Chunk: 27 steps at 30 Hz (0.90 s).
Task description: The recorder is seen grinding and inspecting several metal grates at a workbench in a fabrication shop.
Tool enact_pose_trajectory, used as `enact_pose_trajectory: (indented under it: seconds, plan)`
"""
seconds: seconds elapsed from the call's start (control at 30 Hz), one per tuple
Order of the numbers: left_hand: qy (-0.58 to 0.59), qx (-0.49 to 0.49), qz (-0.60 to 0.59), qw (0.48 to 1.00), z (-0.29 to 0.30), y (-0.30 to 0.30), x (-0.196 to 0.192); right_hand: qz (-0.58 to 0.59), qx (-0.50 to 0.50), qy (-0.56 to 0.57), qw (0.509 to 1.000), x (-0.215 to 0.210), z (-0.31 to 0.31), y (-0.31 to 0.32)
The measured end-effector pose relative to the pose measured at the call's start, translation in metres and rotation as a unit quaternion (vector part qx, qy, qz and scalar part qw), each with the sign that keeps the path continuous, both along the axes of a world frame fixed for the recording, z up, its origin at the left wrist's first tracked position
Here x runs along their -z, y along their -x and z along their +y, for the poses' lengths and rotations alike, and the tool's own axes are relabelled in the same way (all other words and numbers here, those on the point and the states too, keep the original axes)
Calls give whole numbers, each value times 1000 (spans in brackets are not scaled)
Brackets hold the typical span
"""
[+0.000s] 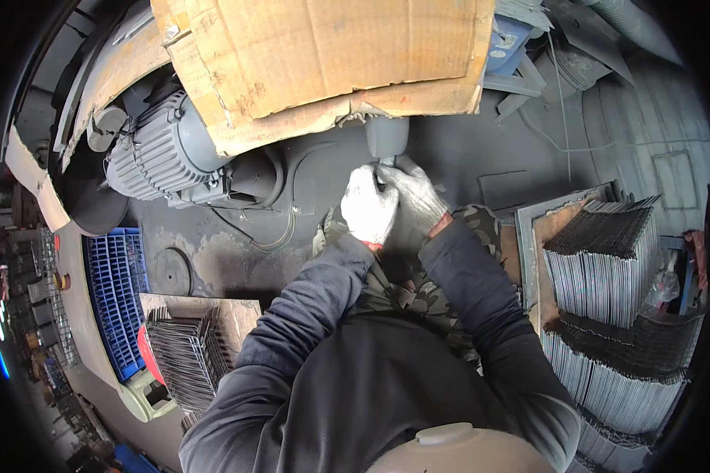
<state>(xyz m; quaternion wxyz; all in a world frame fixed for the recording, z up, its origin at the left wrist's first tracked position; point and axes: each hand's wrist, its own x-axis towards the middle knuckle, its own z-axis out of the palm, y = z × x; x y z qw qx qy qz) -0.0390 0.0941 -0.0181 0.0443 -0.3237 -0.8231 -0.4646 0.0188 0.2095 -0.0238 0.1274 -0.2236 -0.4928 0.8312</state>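
Note:
Both my hands wear white work gloves and meet in front of me below a grey grinding wheel (387, 135). My left hand (366, 206) and my right hand (415, 195) are closed together on a small metal piece (386, 162), pressed up against the wheel. Most of that piece is hidden by the gloves. A worn cardboard sheet (323, 55) covers the top of the wheel. My dark sleeves and camouflage trousers fill the lower middle.
A grey electric motor (166, 154) sits at the left of the wheel. A stack of wire metal racks (185, 355) lies at my lower left beside a blue plastic crate (117, 292). Tall stacks of similar racks (607, 268) stand at my right.

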Motion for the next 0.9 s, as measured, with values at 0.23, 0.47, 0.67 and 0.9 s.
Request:
enact_pose_trajectory:
  seconds: [0.23, 0.47, 0.67, 0.9]
  plan:
    - [17, 3, -13, 1000, -1, -4, 0, 19, 15, -24, 999, 1, 0, -2]
    - [8, -13, -6, 1000, 4, -9, -1, -5, 25, -28, 999, 1, 3, -9]
    - [20, -18, -14, 1000, 11, -9, 4, -9, 3, -25, 1000, 0, 10, -4]
    - [6, -42, -6, 999, 20, -15, 10, -19, 14, -34, 999, -2, 17, -3]
